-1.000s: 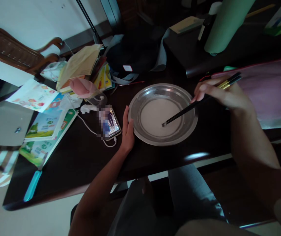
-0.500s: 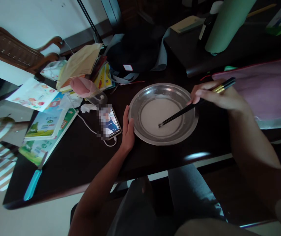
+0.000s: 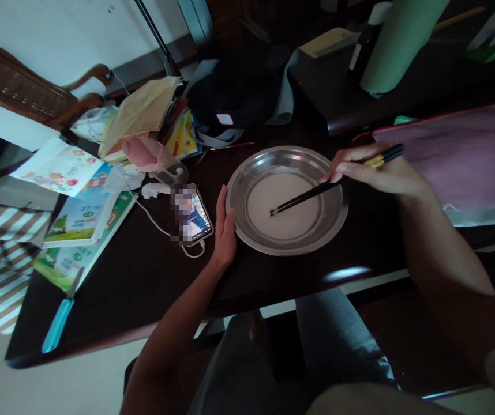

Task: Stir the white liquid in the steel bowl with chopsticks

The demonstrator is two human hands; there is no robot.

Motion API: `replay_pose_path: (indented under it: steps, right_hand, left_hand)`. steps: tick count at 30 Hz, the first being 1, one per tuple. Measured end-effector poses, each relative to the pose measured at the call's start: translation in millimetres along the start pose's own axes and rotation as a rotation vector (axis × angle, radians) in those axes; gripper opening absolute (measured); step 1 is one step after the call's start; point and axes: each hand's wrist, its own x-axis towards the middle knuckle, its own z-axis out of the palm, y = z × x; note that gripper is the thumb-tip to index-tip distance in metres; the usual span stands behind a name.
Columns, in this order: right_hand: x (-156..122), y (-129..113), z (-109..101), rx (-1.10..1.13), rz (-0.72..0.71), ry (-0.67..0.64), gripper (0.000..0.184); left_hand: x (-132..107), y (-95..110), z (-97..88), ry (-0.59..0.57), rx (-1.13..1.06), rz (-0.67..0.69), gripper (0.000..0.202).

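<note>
A round steel plate [image 3: 333,223] sits on the dark table and holds a thin layer of whitish liquid [image 3: 286,222]. My right hand [image 3: 375,170] is closed on a pair of black chopsticks [image 3: 306,197] with yellow bands near the top. Their tips rest in the liquid near the plate's middle. My left hand [image 3: 225,229] lies flat and open, its palm edge against the plate's left rim.
A lit phone [image 3: 192,217] with a white cable lies just left of my left hand. Books and papers [image 3: 83,216] pile up at the left. A green cylinder [image 3: 392,46] and a pink sheet [image 3: 472,155] are at the back right. The table edge [image 3: 273,305] runs above my knees.
The chopstick tips slid leftward across the liquid, and my right hand moved left and slightly lower with them. My left hand stayed at the plate's rim.
</note>
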Motion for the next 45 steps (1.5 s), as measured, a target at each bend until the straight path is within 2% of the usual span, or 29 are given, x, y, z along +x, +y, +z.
replay_pose_path:
  steps: [2, 7, 9, 13, 14, 16, 20, 21, 23, 26, 28, 30, 33, 35, 37, 41, 43, 45]
  right_hand:
    - [1.1, -0.1, 2.8, -0.035, -0.005, 0.028, 0.032]
    - [0.9, 5.4, -9.7, -0.064, 0.0, 0.331, 0.032]
    - [-0.1, 4.9, -12.1, -0.015, -0.007, 0.302, 0.035]
    - [-0.8, -0.6, -3.5, -0.002, 0.019, 0.023, 0.033]
    - [-0.5, -1.4, -1.0, -0.008, 0.015, -0.01, 0.032]
    - [0.2, -1.2, 0.8, -0.038, 0.007, 0.021, 0.031]
    - [-0.1, 3.7, -7.7, -0.057, 0.001, 0.285, 0.03]
    - [-0.6, 4.5, -10.0, -0.029, -0.01, 0.316, 0.031]
    - [-1.5, 4.4, -11.6, 0.015, -0.024, 0.279, 0.032]
    - [-1.6, 1.1, -5.9, 0.003, 0.008, 0.069, 0.03]
    - [-0.7, -0.5, -1.2, -0.004, 0.011, 0.001, 0.029]
    - [0.3, 0.0, -0.4, -0.034, 0.011, 0.059, 0.028]
    - [0.2, 3.5, -7.9, -0.071, 0.024, 0.261, 0.028]
    - [-0.7, 5.2, -13.6, -0.04, 0.013, 0.319, 0.03]
    - [-1.5, 4.8, -14.8, -0.003, 0.005, 0.252, 0.032]
    - [-0.5, 0.6, -4.8, -0.018, 0.021, 0.014, 0.03]
    - [0.4, 0.1, -1.5, -0.054, 0.01, 0.027, 0.03]
    - [0.4, 1.3, -3.3, -0.09, 0.008, 0.135, 0.029]
  left_hand:
    - [0.1, 0.7, -0.3, -0.001, 0.011, 0.004, 0.062]
    - [-0.2, 2.2, -1.7, 0.0, 0.027, 0.015, 0.062]
    - [-0.4, 3.1, -1.3, 0.001, 0.025, 0.014, 0.062]
    - [-0.2, 4.7, 1.5, -0.001, 0.025, 0.003, 0.061]
    - [-0.1, 4.9, 2.1, 0.001, 0.027, 0.0, 0.061]
    - [0.1, 4.7, 2.4, 0.007, 0.022, -0.004, 0.062]
    - [0.1, 3.2, 0.0, 0.001, 0.019, 0.005, 0.062]
    - [0.1, 2.9, -0.5, -0.001, 0.02, 0.008, 0.062]
    - [0.1, 2.6, -0.6, 0.0, 0.018, 0.006, 0.062]
    - [0.3, 2.8, 1.7, 0.005, 0.02, 0.0, 0.062]
    - [0.5, 2.6, 3.4, 0.009, 0.02, -0.001, 0.06]
    - [0.5, 1.8, 4.1, 0.008, 0.005, -0.009, 0.06]
    - [0.4, 1.0, 3.1, 0.0, -0.012, -0.013, 0.06]
    - [0.3, 1.3, 2.1, 0.001, -0.002, -0.008, 0.06]
    - [0.3, 2.3, 1.9, 0.006, 0.011, -0.003, 0.06]
    - [0.4, 3.6, 3.2, 0.002, 0.022, -0.003, 0.06]
    - [0.3, 3.0, 3.7, 0.006, 0.022, -0.01, 0.06]
    - [0.2, 1.6, 3.6, 0.009, 0.007, -0.012, 0.061]
